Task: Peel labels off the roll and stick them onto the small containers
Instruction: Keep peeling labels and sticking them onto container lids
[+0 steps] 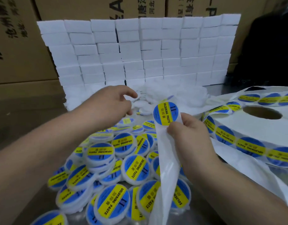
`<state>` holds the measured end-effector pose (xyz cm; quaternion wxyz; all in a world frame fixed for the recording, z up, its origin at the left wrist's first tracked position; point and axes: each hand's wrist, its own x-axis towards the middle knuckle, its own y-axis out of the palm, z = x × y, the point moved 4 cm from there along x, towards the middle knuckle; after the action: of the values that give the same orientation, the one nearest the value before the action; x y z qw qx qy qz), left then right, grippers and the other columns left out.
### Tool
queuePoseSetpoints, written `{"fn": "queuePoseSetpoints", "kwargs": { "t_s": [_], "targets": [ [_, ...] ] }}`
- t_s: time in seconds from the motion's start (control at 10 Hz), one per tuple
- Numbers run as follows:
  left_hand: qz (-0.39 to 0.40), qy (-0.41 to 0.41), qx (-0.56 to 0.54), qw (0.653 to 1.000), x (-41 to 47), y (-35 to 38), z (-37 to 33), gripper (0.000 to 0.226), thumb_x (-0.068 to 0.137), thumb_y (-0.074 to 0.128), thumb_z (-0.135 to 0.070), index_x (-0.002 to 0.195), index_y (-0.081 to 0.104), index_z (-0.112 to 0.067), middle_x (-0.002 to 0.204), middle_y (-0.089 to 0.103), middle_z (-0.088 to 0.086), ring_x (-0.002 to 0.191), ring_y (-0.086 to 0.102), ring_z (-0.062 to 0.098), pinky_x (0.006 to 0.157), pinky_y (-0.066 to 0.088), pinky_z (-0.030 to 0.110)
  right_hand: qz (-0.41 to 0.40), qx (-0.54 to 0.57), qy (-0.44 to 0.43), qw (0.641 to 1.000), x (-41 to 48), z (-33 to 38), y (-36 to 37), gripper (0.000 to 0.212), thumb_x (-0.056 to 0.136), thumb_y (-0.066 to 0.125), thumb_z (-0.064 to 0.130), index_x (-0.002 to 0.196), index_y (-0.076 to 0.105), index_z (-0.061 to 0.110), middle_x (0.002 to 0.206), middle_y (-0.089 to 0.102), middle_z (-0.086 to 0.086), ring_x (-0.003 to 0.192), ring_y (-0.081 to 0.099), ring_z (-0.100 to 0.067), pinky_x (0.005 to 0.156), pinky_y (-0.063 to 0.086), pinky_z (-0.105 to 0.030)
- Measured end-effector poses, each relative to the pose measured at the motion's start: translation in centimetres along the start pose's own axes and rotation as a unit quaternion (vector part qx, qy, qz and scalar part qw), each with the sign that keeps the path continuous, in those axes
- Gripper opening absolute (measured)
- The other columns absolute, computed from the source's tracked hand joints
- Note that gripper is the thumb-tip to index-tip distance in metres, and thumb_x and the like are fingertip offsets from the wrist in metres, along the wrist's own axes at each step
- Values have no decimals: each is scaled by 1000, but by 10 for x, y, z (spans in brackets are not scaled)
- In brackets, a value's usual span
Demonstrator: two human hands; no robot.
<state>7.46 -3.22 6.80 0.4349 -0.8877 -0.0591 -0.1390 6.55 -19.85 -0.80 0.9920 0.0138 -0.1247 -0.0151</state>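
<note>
Peeling: right hand (pixel 188 133) pinching white backing strip (pixel 166 159) under round blue-yellow label (pixel 164 113); left hand (pixel 110 103) loose, empty. Next: grab bare white round container (pixel 140 104).

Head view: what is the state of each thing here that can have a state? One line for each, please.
left hand, open, holds nothing, reaching toward the bare containers.
right hand, pinches the label strip.
label strip, held up, one label at its top, empty below.
label roll, lying flat, partly unwound.
labelled containers, heaped, labels on.
bare containers, no labels yet.
</note>
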Motion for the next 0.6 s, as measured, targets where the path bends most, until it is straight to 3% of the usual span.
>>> {"fn": "queuePoseSetpoints", "kwargs": {
  "t_s": [0.1,0.2,0.3,0.4,0.5,0.6],
  "targets": [
    [27,12,135,990,47,21,12,32,89,45,-12,110,62,-29,107,64,-8,77,57,12,59,38,22,-31,30,4,999,3,-1,-5,9,78,46,1,82,51,-5,64,50,-8,57,42,-15,56,37,-28],
    [95,23,264,960,100,60,35,39,92,44,-14,129,52,-25,141,41,3,121,44,22,85,35,26,-33,38,6,999,4,-1,-6,17,78,45,1,90,51,-9,71,50,-13,61,41,-18,59,36,-31],
    [141,3,356,924,126,85,47,55,92,46,-28,144,27,-29,155,11,6,139,17,28,107,24,41,-19,36,6,999,3,-1,-3,14,79,45,2,87,51,-8,67,47,-10,58,39,-14,55,35,-28],
    [172,-9,360,917,137,103,44,64,93,47,-32,147,14,-25,156,2,8,141,9,32,112,13,49,-22,37,2,999,3,-1,-3,10,79,45,2,82,50,-6,63,44,-7,55,38,-13,53,34,-25],
    [192,-46,321,926,134,110,43,42,90,52,-27,131,48,-14,134,49,8,118,50,25,82,41,34,-13,44,2,999,4,-1,-4,13,80,46,4,84,56,-2,65,50,-11,56,43,-12,50,37,-23],
    [149,-18,281,948,137,114,40,37,89,54,-21,125,53,-12,126,55,8,102,53,21,55,33,20,-13,45,0,999,4,1,-4,13,80,46,4,83,58,0,65,51,-12,55,44,-12,49,38,-22]
  ]
}}
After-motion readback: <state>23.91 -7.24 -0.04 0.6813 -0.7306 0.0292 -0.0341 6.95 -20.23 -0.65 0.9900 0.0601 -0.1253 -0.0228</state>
